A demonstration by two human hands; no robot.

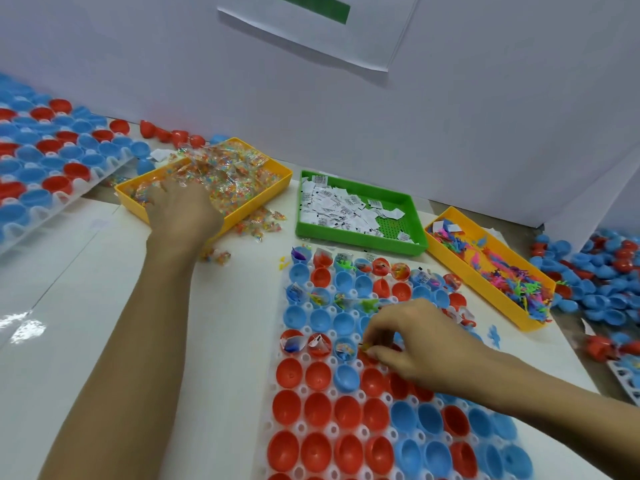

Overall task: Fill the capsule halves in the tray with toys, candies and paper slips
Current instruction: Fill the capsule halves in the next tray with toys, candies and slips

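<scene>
White plastic tray (300,427) of red and blue capsule halves (317,408): far rows filled, near rows empty. Right hand (420,344) pinches small pieces over a middle cup; left hand (180,211) digs into yellow candy bin (136,202), grip hidden.

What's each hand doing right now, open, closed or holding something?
Left hand: in the yellow candy tray, fingers down among the candies; grasp cannot be told.
Right hand: pinching a small yellowish item over the capsule tray.
</scene>
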